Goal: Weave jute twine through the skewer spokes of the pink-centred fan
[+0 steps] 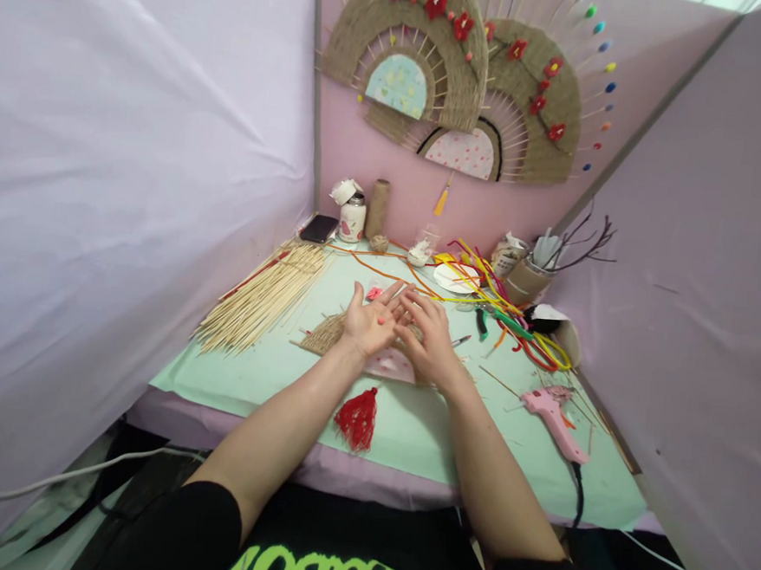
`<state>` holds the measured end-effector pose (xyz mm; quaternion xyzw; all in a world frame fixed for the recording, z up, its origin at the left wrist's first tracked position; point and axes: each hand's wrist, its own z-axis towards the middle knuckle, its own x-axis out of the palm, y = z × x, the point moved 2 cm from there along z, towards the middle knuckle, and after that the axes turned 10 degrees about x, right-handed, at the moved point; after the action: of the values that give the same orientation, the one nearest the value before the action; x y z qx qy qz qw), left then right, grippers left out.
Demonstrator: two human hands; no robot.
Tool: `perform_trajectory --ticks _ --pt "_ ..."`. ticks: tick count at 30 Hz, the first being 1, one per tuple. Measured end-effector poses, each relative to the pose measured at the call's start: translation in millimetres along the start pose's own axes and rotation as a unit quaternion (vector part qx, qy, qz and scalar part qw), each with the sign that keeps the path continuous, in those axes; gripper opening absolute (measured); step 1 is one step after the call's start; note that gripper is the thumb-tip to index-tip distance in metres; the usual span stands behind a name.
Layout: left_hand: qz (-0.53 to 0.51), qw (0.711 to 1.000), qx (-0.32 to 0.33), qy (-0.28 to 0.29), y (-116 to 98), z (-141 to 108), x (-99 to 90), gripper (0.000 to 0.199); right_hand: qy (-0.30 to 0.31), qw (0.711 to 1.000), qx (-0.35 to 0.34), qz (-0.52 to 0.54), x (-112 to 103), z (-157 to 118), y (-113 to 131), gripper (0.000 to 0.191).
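Note:
My left hand (371,323) is turned palm up with its fingers stretched out. A small pink ball (381,321) rests loose on that palm. Against the left fingers, my right hand (428,332) is half curled, its fingers apart and nothing visible in them. Beneath both hands lies a small twine-woven fan (325,335) with a pink dotted centre; the hands cover much of it. Just beyond the left hand are some small pink pieces (374,293). Nearer to me, a red tassel (356,420) lies on the green tablecloth (410,426).
Thin sticks (266,299) are piled at left. A pink glue gun (557,419) lies at right, its cord over the edge. Pliers (482,323) and coloured pipe cleaners (509,307) lie back right. A phone (318,229), jar (352,219) and cardboard tube (377,208) stand behind.

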<state>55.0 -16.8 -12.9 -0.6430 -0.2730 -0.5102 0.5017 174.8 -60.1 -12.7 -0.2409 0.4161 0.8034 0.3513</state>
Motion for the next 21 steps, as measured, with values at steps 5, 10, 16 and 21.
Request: perform_trajectory --ticks 5,10,16,21 --pt "-0.046 0.999 -0.002 -0.003 -6 -1 3.3 0.068 -0.113 0.988 0.040 0.096 -12 4 -6 0.020" --pt "-0.064 0.994 0.089 -0.014 -19 7 -4.8 0.065 -0.239 0.957 0.105 0.128 -27 5 -13 0.017" --pt "-0.048 0.994 0.097 -0.007 -19 7 -5.9 0.063 -0.186 0.976 0.038 0.103 -18 0 2 0.016" --pt "-0.013 0.999 0.040 0.009 -9 3 -1.7 0.064 -0.047 0.996 -0.003 0.069 4 -3 17 0.018"
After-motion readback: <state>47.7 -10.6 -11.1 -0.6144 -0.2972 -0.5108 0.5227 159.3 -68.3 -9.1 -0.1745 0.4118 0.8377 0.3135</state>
